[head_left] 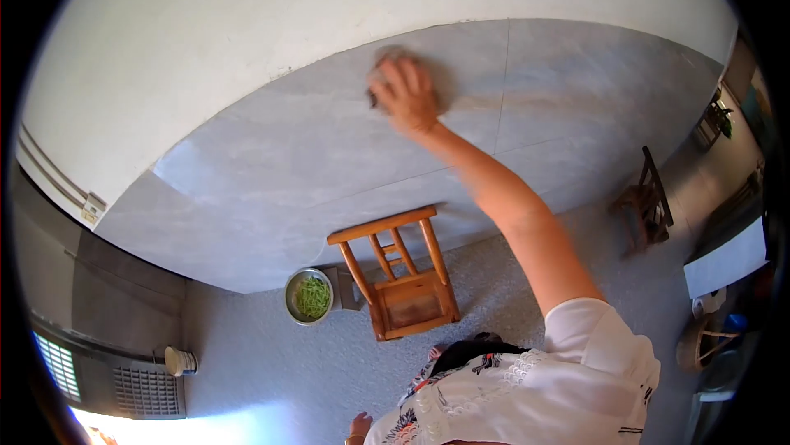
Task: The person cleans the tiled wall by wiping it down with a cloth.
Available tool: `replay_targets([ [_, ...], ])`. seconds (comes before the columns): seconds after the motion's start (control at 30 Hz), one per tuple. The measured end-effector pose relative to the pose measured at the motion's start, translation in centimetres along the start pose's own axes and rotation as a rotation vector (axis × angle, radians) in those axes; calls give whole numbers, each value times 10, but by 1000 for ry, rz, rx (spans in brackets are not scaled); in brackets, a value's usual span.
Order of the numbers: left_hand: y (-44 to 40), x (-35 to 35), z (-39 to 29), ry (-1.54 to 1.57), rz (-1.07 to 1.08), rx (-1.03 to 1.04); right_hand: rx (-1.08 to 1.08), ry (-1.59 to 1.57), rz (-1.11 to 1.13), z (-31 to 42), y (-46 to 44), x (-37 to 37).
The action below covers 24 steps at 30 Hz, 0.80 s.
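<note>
My right hand (405,93) is stretched far up against the grey wall panel (329,132), close to its curved top edge. Under its fingers is a brownish cloth (373,99), mostly hidden by the hand and smeared by motion. My left hand (360,424) hangs low at the bottom edge, beside the white patterned shirt (510,396). A band circles that wrist, and its fingers are too small and partly hidden to read.
A wooden chair (411,301) stands below the panel. Beside it, a metal bowl (290,301) holds green vegetables. Another dark chair (650,202) is at the right, near a basket (691,346). A bucket (181,361) sits at the left.
</note>
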<state>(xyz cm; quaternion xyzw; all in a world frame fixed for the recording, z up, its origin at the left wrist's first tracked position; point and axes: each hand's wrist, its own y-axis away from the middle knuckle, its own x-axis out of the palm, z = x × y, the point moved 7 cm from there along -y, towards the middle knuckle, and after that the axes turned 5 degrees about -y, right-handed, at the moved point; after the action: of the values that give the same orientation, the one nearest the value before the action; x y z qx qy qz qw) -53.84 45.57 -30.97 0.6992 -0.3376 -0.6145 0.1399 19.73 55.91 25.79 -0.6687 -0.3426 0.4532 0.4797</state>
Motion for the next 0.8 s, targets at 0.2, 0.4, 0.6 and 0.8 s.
replay_targets([
  [0.2,-32,-35,-20,105,-17,-2,-301,-132,235,44,-6,25],
  [0.4,-56,-55,-60,477,30,-42,-378,-158,379,-45,13,-10],
  [0.6,-81,-37,-123,422,-80,-18,-168,-1,182,-207,42,-94],
  [0.8,-57,23,-239,358,64,-104,-83,88,90,-357,90,-165],
])
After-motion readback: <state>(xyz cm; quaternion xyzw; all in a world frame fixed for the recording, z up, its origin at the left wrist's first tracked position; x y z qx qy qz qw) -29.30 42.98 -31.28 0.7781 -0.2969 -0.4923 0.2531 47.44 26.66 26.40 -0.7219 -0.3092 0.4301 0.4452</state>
